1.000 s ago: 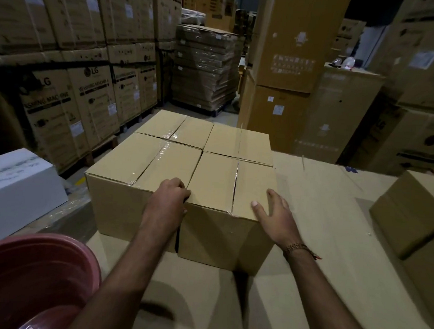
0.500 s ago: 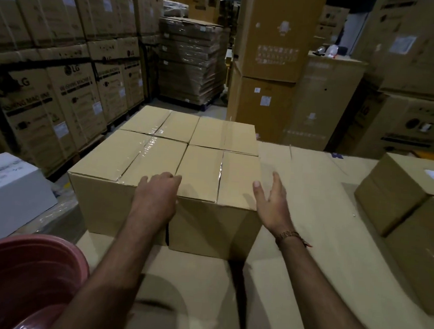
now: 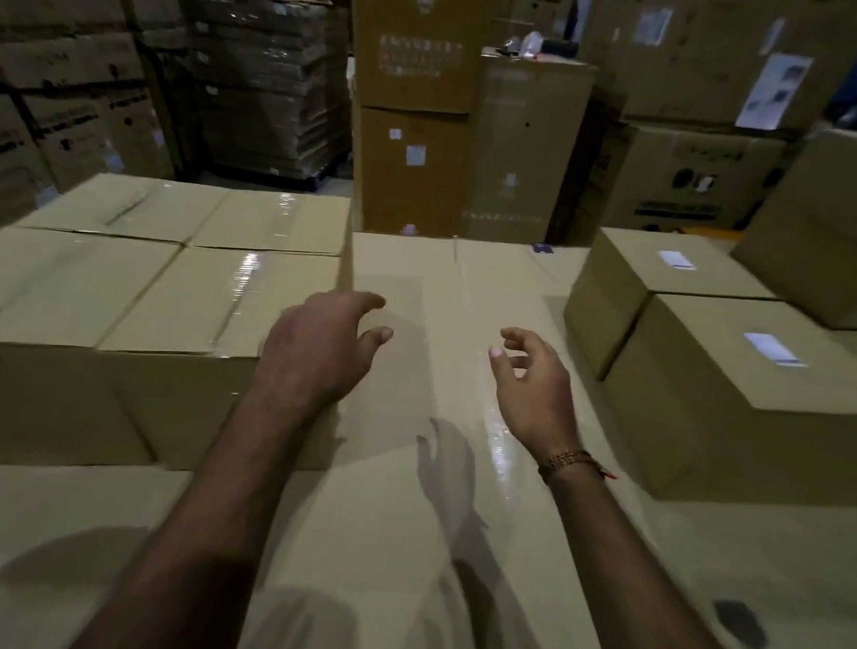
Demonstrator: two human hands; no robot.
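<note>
**Taped Carton at the Corner of Its Block**

The cardboard carton [image 3: 167, 303] was plain brown. Its top flaps were shut and sealed with a strip of glossy clear tape running front to back along the middle seam. It stood upright and level on a broad cardboard surface [image 3: 402, 548], at the near right corner of a block of four like cartons. Its left side touched a neighbouring carton [image 3: 52, 286], and its back met the carton behind [image 3: 277, 222].
</note>
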